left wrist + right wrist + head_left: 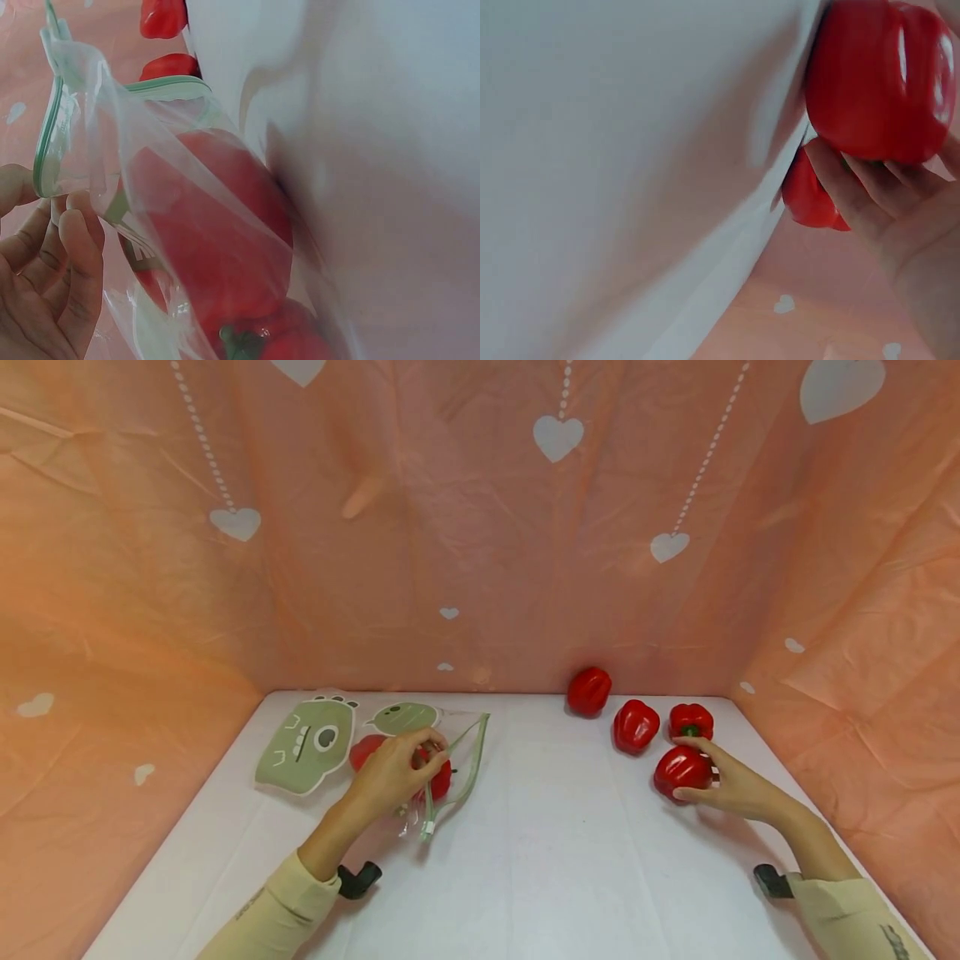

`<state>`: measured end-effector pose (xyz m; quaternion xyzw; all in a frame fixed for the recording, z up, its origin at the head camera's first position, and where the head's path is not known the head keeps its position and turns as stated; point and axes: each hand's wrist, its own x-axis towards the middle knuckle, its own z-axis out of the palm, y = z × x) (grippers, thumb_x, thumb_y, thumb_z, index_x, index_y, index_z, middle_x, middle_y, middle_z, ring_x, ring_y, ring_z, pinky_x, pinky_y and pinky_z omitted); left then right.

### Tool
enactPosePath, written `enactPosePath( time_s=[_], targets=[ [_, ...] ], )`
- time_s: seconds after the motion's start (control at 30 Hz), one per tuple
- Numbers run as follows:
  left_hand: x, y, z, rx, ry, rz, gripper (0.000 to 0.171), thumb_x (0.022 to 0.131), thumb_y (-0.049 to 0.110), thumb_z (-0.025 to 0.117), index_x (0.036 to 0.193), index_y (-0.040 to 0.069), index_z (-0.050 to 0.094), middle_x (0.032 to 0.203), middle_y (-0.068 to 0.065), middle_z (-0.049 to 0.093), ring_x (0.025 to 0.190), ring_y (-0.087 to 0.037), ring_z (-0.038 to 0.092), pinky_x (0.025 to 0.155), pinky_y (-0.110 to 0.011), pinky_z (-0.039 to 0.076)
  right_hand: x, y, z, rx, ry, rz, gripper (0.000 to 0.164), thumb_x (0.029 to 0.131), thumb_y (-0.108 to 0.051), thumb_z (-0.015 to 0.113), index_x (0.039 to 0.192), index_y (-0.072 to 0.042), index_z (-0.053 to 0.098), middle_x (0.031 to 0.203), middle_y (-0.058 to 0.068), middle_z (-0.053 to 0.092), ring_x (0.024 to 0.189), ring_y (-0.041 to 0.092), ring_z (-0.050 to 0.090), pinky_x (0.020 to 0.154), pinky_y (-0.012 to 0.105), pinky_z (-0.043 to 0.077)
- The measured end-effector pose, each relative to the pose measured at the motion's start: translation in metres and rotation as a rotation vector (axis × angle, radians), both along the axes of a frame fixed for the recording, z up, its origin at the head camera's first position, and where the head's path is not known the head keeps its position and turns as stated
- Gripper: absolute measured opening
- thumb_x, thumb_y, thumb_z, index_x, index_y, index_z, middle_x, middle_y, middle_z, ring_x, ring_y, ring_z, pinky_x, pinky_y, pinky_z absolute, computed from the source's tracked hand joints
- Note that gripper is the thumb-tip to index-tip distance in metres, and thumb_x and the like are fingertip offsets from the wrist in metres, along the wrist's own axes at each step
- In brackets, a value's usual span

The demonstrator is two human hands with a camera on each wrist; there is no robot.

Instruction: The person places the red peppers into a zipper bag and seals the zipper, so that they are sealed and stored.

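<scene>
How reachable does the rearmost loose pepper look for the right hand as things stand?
Probably not straight away: the right hand is around the nearest loose pepper, and another pepper sits on the direct line to the rearmost pepper. Once freed, it could likely come in from the front-left.

On the table (555, 868), a bag (303, 747) containing peppers (367, 749) lies left of 4 more peppers (636, 727).

Around the white bench (562, 868) I see orange-pink sheeting (465, 543) with white hearts (558, 438), some hanging from dotted lines (566, 389).
</scene>
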<state>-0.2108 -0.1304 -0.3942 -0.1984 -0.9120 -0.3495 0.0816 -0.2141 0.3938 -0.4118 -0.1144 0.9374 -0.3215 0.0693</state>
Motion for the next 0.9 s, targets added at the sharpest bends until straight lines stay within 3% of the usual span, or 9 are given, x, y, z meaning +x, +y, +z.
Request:
enactPosePath(
  time_s=[0.23, 0.33, 0.63, 0.9],
  targets=[
    [-0.0002, 0.0005, 0.0006, 0.003, 0.001, -0.002, 0.014, 0.1, 0.02, 0.078, 0.113, 0.016, 0.073, 0.09, 0.007, 0.07, 0.079, -0.012, 0.062, 0.072, -0.029, 0.055, 0.0019, 0.0065, 0.0028, -0.024, 0.027, 0.086, 0.09, 0.089, -0.018, 0.087, 0.159, 0.0, 0.034, 0.143, 0.031, 0.05, 0.128, 0.052, 0.051, 0.086, 0.028, 0.06],
    [-0.0005, 0.0003, 0.0005, 0.002, 0.0, -0.004, 0.014, 0.1, 0.022, 0.077, 0.112, 0.017, 0.073, 0.09, 0.007, 0.07, 0.079, -0.012, 0.062, 0.071, -0.029, 0.055, 0.0028, 0.0079, 0.0025, -0.037, 0.042, 0.111, 0.086, 0.089, -0.012, 0.086, 0.157, 0.002, 0.036, 0.14, 0.03, 0.054, 0.126, 0.05, 0.053, 0.084, 0.021, 0.058],
    [-0.0006, 0.0006, -0.0004, 0.0, -0.011, 0.0, 0.013, 0.1, 0.02, 0.078, 0.112, 0.016, 0.073, 0.09, 0.007, 0.069, 0.079, -0.012, 0.061, 0.07, -0.029, 0.055, 0.0037, 0.0078, 0.0024, -0.012, 0.041, 0.091, 0.081, 0.092, -0.009, 0.084, 0.156, 0.006, 0.037, 0.138, 0.031, 0.057, 0.124, 0.048, 0.058, 0.085, 0.021, 0.058],
    [0.0004, 0.001, 0.001, 0.003, -0.029, -0.002, 0.014, 0.101, 0.022, 0.077, 0.113, 0.017, 0.073, 0.091, 0.006, 0.07, 0.079, -0.012, 0.061, 0.07, -0.029, 0.055, 0.0025, 0.0038, 0.0041, -0.007, 0.003, 0.039, 0.079, 0.092, -0.021, 0.086, 0.152, 0.009, 0.042, 0.132, 0.026, 0.062, 0.118, 0.041, 0.062, 0.086, 0.034, 0.063]
  ],
)
